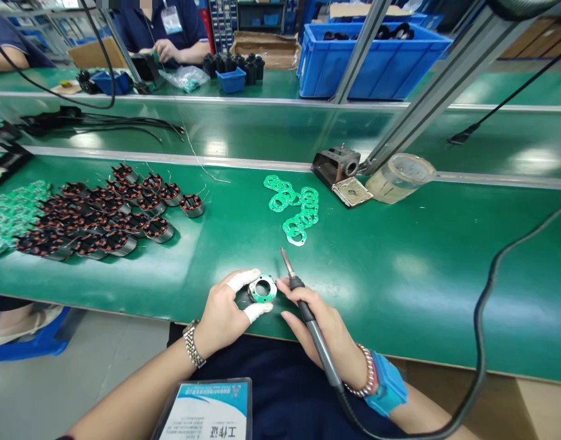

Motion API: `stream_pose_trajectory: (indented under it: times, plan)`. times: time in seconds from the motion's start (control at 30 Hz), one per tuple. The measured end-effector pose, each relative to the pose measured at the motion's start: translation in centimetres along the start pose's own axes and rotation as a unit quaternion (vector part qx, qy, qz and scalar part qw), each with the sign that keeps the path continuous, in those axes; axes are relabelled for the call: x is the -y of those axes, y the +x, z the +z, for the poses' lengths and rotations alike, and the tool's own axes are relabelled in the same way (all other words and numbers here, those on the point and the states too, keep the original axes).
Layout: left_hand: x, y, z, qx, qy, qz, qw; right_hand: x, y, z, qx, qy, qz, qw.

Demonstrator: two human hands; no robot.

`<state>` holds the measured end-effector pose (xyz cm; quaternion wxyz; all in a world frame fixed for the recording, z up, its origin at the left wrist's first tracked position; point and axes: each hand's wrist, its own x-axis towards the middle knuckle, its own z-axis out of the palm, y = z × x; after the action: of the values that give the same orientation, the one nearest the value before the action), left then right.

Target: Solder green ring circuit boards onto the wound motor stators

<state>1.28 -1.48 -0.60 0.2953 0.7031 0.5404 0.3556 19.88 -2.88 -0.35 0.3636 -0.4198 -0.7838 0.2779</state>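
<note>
Holding a wound motor core (250,296) topped with a green ring board (263,299), a worker's left hand (223,311) pinches it between taped thumb and finger. Farthest left of that hand lies a heap of green boards (14,214); nearer it, rows of cores (92,214) show no boards on top, apparently left to do. Beyond the left hand, on the far bench, stands a small blue bin (231,80), its contents unclear. The right hand (329,324) grips a soldering iron (317,333), tip clear of the held core; this piece looks partway done, its joints too small to judge. Loose ring boards (303,219) lie ahead of the right hand. Beyond it and to its right, a blue crate (395,67) holds black parts (402,32); a cloudy tub (393,186), nearer, hides its contents.
</note>
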Motion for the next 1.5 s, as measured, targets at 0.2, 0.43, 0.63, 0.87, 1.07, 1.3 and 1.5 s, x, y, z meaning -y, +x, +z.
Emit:
stream_pose_trajectory:
  times: [0.2,0.43,0.63,0.87,1.07,1.3,1.5]
  plan:
    - [-0.2,-0.3,-0.1,0.020,-0.060,-0.053,0.997,-0.2,0.4,-0.2,0.016,0.008,-0.004,1.000]
    - [1.5,-0.9,-3.8,0.054,-0.359,-0.123,0.924,-0.1,1.8,-0.2,0.022,0.035,-0.010,0.999]
    - [1.2,0.9,-3.0,0.056,-0.281,-0.199,0.937,0.5,3.3,1.6,0.018,0.007,-0.042,0.999]
    - [0.1,1.3,-1.8,0.021,-0.324,-0.211,0.922,-0.2,3.6,-0.3,0.096,0.058,-0.077,0.991]
    - [-0.8,1.4,-1.5,0.051,-0.352,-0.220,0.908,0.5,4.0,-1.1,0.022,0.017,-0.091,0.995]
    - [-1.0,1.5,-1.6,0.056,-0.339,-0.235,0.909,0.8,5.0,-0.4,0.033,-0.054,-0.194,0.979]
    - [-0.8,0.8,-1.6,0.063,-0.327,-0.218,0.917,1.1,4.0,-0.2,0.026,-0.057,-0.173,0.983]
